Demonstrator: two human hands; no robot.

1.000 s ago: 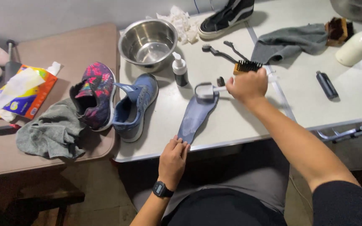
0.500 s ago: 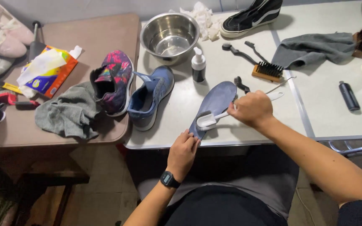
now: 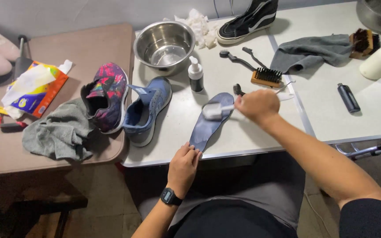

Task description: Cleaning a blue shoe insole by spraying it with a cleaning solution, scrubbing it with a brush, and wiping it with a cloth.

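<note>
Blue shoe [image 3: 147, 110] lies left of the insole [image 3: 208, 123] on the white table [image 3: 243, 136]. Left hand [image 3: 183, 166] presses its fingertips [image 3: 195, 152] on the insole's near end. Right hand [image 3: 257, 105] grips a white brush [image 3: 214, 111], its head on the insole's middle.

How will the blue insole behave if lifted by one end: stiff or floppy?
Probably floppy: the insole is a thin flat sheet, so it would likely droop. Likely light for its size. It may slide on the smooth white table, which could be why the left hand pins its near end while the right hand works a brush on it.
</note>
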